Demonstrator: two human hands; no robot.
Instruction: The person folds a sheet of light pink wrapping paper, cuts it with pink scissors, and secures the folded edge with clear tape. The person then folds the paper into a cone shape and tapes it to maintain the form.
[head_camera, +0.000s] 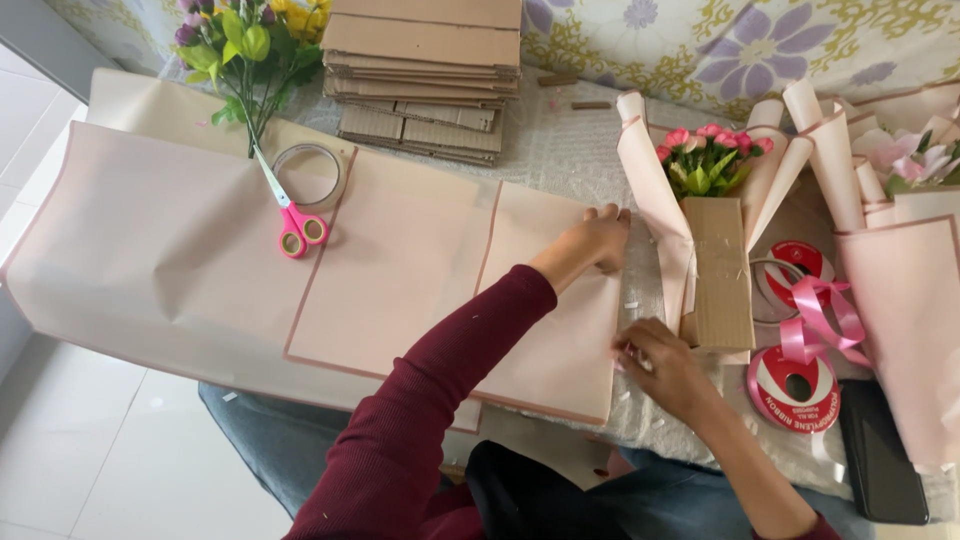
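My hands at the edge of the pink wrapping paper

My left hand (598, 238) lies flat on the far right corner of the pink paper sheet (440, 270) on the tabletop (560, 140), fingers stretched. My right hand (665, 368) pinches something small at the near right edge; I cannot tell what. A wrapped bouquet (705, 200) lies just beside.
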